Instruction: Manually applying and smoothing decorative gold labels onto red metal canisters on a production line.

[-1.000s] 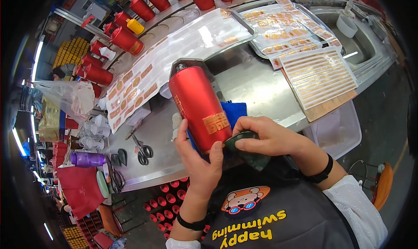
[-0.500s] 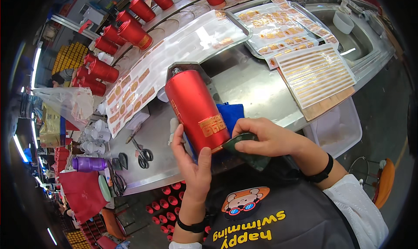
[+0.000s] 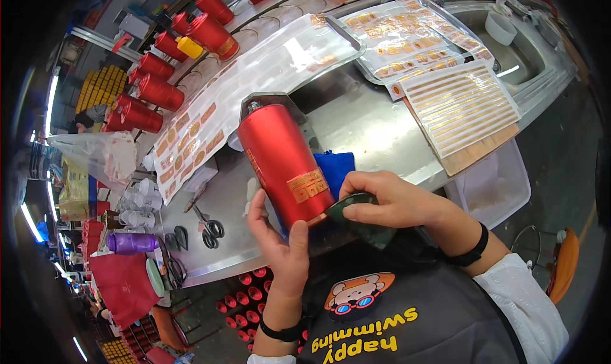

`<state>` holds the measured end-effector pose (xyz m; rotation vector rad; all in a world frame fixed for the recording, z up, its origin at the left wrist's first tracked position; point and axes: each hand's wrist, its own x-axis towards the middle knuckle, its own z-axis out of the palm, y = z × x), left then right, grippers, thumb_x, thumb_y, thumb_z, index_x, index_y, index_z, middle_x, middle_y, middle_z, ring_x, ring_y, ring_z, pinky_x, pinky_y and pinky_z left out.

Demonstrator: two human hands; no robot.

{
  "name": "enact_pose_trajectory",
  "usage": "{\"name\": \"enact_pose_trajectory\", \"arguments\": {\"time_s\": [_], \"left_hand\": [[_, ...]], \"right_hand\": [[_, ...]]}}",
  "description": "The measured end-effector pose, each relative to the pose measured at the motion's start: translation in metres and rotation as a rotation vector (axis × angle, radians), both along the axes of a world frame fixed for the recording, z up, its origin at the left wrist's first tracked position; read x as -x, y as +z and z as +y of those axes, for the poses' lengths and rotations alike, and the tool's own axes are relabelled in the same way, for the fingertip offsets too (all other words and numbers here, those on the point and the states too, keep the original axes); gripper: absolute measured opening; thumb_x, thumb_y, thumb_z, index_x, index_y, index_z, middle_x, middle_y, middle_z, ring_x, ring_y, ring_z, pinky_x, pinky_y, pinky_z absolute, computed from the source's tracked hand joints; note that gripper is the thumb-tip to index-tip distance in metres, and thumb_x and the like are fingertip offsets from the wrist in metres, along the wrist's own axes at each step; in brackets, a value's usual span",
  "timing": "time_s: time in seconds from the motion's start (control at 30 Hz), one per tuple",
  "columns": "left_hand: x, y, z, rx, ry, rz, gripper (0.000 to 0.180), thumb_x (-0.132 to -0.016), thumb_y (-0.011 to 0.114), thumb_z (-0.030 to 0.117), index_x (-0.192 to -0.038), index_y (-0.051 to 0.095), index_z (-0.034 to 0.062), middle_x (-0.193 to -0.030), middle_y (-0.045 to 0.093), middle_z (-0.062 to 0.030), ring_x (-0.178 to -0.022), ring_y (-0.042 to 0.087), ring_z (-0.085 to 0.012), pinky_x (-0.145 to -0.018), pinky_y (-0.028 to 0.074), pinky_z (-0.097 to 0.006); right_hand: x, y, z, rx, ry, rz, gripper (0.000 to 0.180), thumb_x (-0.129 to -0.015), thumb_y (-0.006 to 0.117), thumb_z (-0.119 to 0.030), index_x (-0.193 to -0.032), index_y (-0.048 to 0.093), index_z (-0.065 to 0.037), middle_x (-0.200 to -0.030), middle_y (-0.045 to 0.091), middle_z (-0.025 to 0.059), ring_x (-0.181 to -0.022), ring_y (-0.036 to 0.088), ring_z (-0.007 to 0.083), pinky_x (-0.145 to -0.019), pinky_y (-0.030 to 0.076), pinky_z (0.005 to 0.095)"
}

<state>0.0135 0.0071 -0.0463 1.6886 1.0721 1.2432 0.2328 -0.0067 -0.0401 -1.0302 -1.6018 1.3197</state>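
Note:
A glossy red metal bottle (image 3: 283, 154) with gold stickers near its base lies tilted, its far end at a dark angular holder (image 3: 289, 103) on the steel bench. My left hand (image 3: 280, 243) cups the near end, fingers along the left side and thumb by the base. Between the thumb and fingers of my right hand (image 3: 394, 202) is a flat dark-green scraper (image 3: 366, 221), its tip touching the bottle's lower right edge beside the gold sticker (image 3: 309, 186). A blue cloth (image 3: 337, 170) lies under and beside the bottle.
Sticker sheets (image 3: 191, 138) cover the bench's far left side; another striped gold sheet (image 3: 461, 109) lies on a board at right. Black scissors (image 3: 210, 227) rest at left. Beyond, red bottles (image 3: 159, 91) and one yellow bottle (image 3: 189, 47) stand on a conveyor. A sink (image 3: 522, 58) is far right.
The conveyor bottles have shifted up and to the right, and the yellow bottle has come into sight among them. The bottle in my hands has turned slightly; both hands stay nearly in place.

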Motion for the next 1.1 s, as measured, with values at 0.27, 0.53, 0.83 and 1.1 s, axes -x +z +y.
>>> {"name": "enact_pose_trajectory", "arguments": {"time_s": [0.27, 0.53, 0.83, 1.1], "left_hand": [[-0.004, 0.007, 0.002, -0.023, 0.020, 0.113, 0.072, -0.083, 0.067, 0.019, -0.138, 0.027, -0.0056, -0.137, 0.034, -0.0188, -0.132, 0.031, -0.0279, -0.112, 0.020, -0.040], [-0.006, 0.020, 0.002, -0.141, 0.070, 0.408, 0.074, -0.077, 0.067, 0.015, -0.137, 0.030, -0.0057, -0.135, 0.035, -0.0221, -0.127, 0.036, -0.0338, -0.109, 0.025, -0.042], [-0.005, 0.016, 0.005, -0.113, 0.025, 0.253, 0.072, -0.079, 0.067, 0.016, -0.138, 0.030, -0.0051, -0.139, 0.035, -0.0202, -0.129, 0.034, -0.0315, -0.111, 0.022, -0.041], [-0.002, 0.008, 0.004, -0.040, -0.012, 0.110, 0.072, -0.084, 0.068, 0.021, -0.138, 0.029, -0.0053, -0.138, 0.033, -0.0184, -0.134, 0.029, -0.0280, -0.113, 0.017, -0.039]], "right_hand": [[0.000, -0.001, 0.000, 0.018, 0.014, -0.005, 0.027, -0.086, 0.064, -0.024, -0.099, 0.058, -0.002, -0.070, 0.058, 0.0106, -0.061, 0.052, 0.0161, -0.056, 0.041, 0.0311], [0.001, 0.002, 0.000, 0.014, 0.019, -0.014, 0.026, -0.086, 0.064, -0.024, -0.099, 0.058, -0.002, -0.072, 0.058, 0.0100, -0.063, 0.052, 0.0159, -0.057, 0.041, 0.0309], [0.001, 0.001, 0.000, 0.012, -0.009, 0.009, 0.026, -0.086, 0.065, -0.023, -0.097, 0.057, -0.001, -0.075, 0.061, 0.0114, -0.065, 0.055, 0.0168, -0.058, 0.043, 0.0310], [0.001, 0.000, -0.001, -0.014, -0.006, 0.005, 0.025, -0.085, 0.065, -0.022, -0.097, 0.057, -0.002, -0.075, 0.061, 0.0103, -0.064, 0.055, 0.0167, -0.058, 0.043, 0.0306]]}}
